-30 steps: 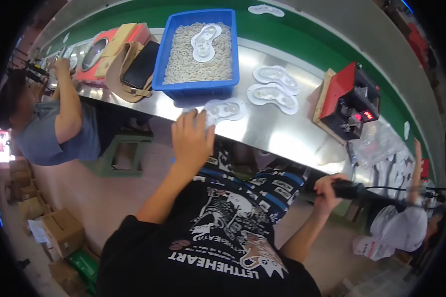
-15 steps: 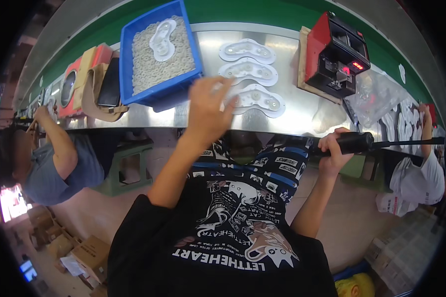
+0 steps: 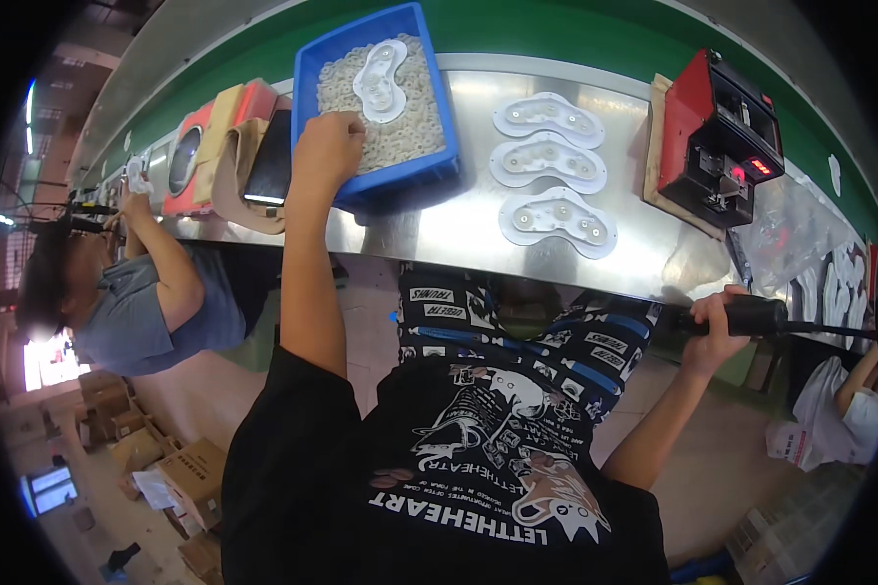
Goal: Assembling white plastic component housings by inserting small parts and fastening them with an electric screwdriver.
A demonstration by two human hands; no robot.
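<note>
In the head view, your left hand is at the near left part of the blue bin, over its rim, with the fingers curled down at the pale rings. You cannot tell from here whether the fingertips are apart, together or pinching a ring. Each ring looks small, light and fairly stiff, probably apt to roll and slide against its neighbours; a pinch across the outer edge should suit it. The rings fill much of the bin, below its rim, and a white curved plate lies on top of them, just beyond your left hand.

Your right hand is well to the right of the bin and nearer you, its fingers wrapped around the black tool. That barrel looks rigid and heavier than a ring, so a full grip around its body seems right; a dark cable or rod leads off its far end.

Right of the bin, three more plates lie in a column, each bearing round pieces. They look thin and light, perhaps bendable; take them by the outer rim. Farther right of the bin is a clear plastic bag, its contents too unclear to name.
</note>
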